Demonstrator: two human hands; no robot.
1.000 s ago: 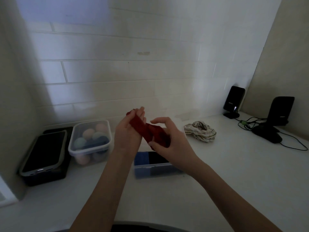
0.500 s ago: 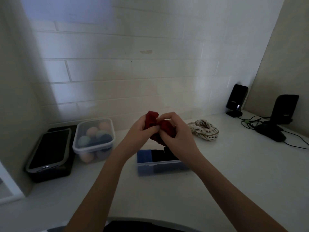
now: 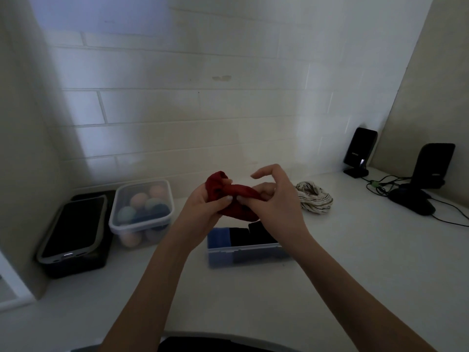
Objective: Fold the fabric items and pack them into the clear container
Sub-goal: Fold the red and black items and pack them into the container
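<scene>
Above the box (image 3: 245, 251) of folded blue and black cloths, both hands grasp a bunched red cloth (image 3: 234, 196): left hand (image 3: 203, 212) clutching, right hand (image 3: 276, 207) pinching.

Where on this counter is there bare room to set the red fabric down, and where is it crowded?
Bare counter lies in front of the clear container, between the forearms, and at right below the striped cloth. Crowded: left corner, with the phone and the tub of balls, and far right, with speakers and cables.
</scene>
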